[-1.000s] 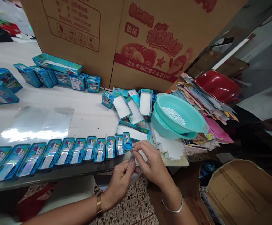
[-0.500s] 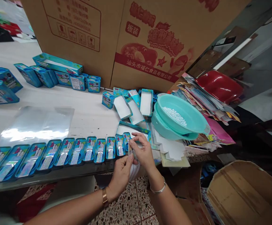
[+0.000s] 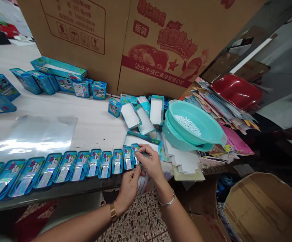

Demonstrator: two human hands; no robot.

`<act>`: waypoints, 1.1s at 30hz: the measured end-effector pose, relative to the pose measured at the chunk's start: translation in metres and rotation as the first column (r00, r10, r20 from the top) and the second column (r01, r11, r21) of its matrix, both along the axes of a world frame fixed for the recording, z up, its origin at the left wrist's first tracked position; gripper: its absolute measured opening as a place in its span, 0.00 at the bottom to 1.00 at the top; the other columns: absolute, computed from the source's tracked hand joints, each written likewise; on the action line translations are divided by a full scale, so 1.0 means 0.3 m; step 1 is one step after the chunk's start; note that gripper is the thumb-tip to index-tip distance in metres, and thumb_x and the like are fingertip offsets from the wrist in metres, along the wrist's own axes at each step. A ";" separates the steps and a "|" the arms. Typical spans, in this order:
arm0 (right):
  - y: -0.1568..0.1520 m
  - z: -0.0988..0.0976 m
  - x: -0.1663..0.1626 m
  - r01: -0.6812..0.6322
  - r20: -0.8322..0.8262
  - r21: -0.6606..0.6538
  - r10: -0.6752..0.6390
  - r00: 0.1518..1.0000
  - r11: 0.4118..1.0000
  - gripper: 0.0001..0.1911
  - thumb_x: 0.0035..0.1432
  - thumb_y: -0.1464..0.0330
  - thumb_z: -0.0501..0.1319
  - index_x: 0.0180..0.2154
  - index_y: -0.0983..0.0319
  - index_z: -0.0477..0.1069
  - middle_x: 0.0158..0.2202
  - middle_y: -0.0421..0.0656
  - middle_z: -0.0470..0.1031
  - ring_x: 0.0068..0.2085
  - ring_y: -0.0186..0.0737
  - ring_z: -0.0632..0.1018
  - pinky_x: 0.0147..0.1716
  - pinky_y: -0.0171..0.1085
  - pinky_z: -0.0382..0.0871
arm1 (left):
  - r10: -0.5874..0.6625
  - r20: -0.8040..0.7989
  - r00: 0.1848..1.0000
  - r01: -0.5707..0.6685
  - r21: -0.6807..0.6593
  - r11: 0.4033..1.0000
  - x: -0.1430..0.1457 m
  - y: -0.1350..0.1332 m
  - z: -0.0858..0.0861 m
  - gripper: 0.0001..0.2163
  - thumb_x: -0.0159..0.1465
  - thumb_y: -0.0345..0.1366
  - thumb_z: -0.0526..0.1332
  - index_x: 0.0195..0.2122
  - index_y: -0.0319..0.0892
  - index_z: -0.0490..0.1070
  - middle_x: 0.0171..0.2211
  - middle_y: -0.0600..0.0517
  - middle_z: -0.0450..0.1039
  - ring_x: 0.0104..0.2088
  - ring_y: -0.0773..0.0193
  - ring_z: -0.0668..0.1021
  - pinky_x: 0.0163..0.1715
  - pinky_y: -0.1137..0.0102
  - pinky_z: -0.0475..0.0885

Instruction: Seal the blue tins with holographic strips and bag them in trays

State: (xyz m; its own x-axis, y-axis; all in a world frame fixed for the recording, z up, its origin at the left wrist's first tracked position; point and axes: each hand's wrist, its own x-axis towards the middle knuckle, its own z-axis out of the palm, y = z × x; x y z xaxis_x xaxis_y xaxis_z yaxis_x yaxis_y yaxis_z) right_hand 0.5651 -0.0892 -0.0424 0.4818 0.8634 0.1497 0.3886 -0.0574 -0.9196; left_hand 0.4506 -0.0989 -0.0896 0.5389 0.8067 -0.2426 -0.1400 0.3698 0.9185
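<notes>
A row of small blue candy boxes (image 3: 93, 163) runs along the table's front edge, each with a shiny silvery strip down its face. At the row's right end stands the last blue box (image 3: 135, 148), partly covered by my fingers. My right hand (image 3: 151, 163) pinches the upper end of a narrow shiny strip (image 3: 137, 161) against that box's face. Just below, my left hand (image 3: 129, 188) is closed, thumb against fingers, at the strip's lower end. The fingers hide most of the strip.
Behind the row lie a clear plastic sheet (image 3: 35, 134) and open blue trays (image 3: 130, 116). Turquoise basins (image 3: 211, 129) with white pellets stand right. A large carton (image 3: 90, 43) blocks the back. Below right is an open cardboard box (image 3: 259, 205).
My right hand has moved slightly left and down, bringing the strip onto the last box. My left hand has shifted slightly left beneath it. The view has turned a little.
</notes>
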 end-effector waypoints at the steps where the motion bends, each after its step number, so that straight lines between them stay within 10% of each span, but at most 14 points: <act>1: 0.004 -0.005 0.002 0.009 -0.040 -0.001 -0.009 0.999 1.000 0.03 0.54 0.68 0.64 0.28 0.60 0.72 0.43 0.45 0.76 0.49 0.44 0.75 0.53 0.43 0.65 | 0.003 0.008 1.000 -0.003 -0.008 1.000 0.002 0.001 0.000 0.25 0.64 0.56 0.58 0.25 0.37 0.75 0.25 0.50 0.74 0.30 0.61 0.72 0.35 0.68 0.68; 7: 0.042 -0.016 0.049 -0.089 -0.330 -0.084 0.056 0.942 0.993 0.24 0.44 0.68 0.68 0.46 0.58 0.70 0.43 0.41 0.72 0.35 0.35 0.72 0.35 0.36 0.69 | 0.046 0.003 0.999 -0.046 -0.057 0.997 0.010 0.015 0.019 0.25 0.59 0.60 0.61 0.24 0.39 0.75 0.22 0.50 0.74 0.25 0.60 0.74 0.30 0.67 0.69; 16: 0.107 -0.014 0.087 -0.231 -0.323 -0.120 0.182 0.929 0.966 0.14 0.46 0.62 0.70 0.36 0.60 0.74 0.28 0.36 0.71 0.29 0.34 0.71 0.30 0.34 0.64 | 0.026 -0.108 0.994 -0.036 -0.094 0.995 -0.007 0.038 -0.008 0.27 0.55 0.64 0.61 0.29 0.40 0.76 0.28 0.47 0.78 0.29 0.57 0.76 0.33 0.64 0.69; 21: 0.104 -0.008 0.061 -0.205 -0.276 -0.120 0.166 0.947 0.971 0.16 0.48 0.57 0.69 0.34 0.60 0.71 0.26 0.35 0.69 0.29 0.35 0.69 0.29 0.34 0.64 | -0.186 -0.085 0.979 0.186 0.000 0.982 -0.040 0.036 0.035 0.27 0.57 0.62 0.61 0.25 0.37 0.77 0.24 0.48 0.75 0.27 0.58 0.73 0.32 0.66 0.66; 29: 0.088 0.001 0.040 -0.171 -0.178 -0.129 0.146 0.973 0.977 0.19 0.50 0.52 0.68 0.34 0.60 0.71 0.29 0.38 0.71 0.32 0.38 0.71 0.33 0.36 0.66 | 0.005 0.067 0.998 0.006 -0.162 0.987 -0.040 0.031 -0.034 0.20 0.58 0.49 0.65 0.43 0.38 0.79 0.51 0.41 0.78 0.55 0.49 0.75 0.59 0.59 0.63; 33: 0.086 -0.005 0.026 -0.152 -0.111 -0.115 0.139 0.984 0.982 0.22 0.53 0.49 0.65 0.36 0.62 0.71 0.30 0.39 0.71 0.32 0.39 0.71 0.34 0.36 0.65 | -0.277 -0.025 0.961 0.277 0.009 0.961 -0.147 0.004 -0.020 0.19 0.62 0.49 0.63 0.45 0.39 0.78 0.49 0.42 0.78 0.52 0.47 0.76 0.55 0.56 0.69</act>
